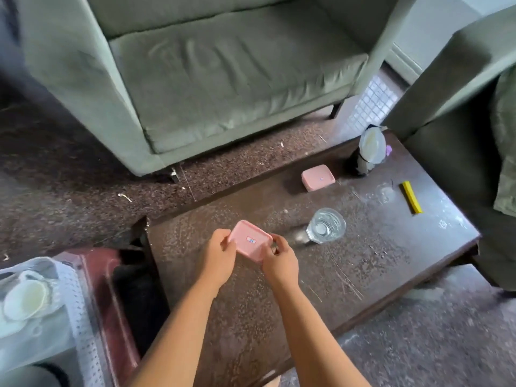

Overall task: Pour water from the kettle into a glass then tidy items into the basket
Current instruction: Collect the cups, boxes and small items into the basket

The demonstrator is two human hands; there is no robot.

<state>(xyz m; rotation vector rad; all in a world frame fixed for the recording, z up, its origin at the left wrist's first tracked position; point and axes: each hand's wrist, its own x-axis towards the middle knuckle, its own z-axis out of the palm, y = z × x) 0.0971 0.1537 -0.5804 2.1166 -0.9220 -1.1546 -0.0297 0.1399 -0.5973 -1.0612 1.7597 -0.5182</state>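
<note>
A small pink box [249, 241] is held above the dark table [363, 261], tilted. My left hand [220, 258] grips its left side and my right hand [279, 259] grips its right corner. To the right stands a clear glass [326, 225] holding water. A second pink box [317, 177] lies near the table's far edge. The kettle [367, 152], with a pale lid, stands at the far right corner. A white perforated basket [75, 303] sits at the lower left with pale round items [25, 303] inside.
A yellow strip [411, 197] lies on the table's right side. A grey-green armchair [212, 79] faces the table from the far side, another sofa [474, 107] stands at the right. A dark red stand [106, 303] borders the basket.
</note>
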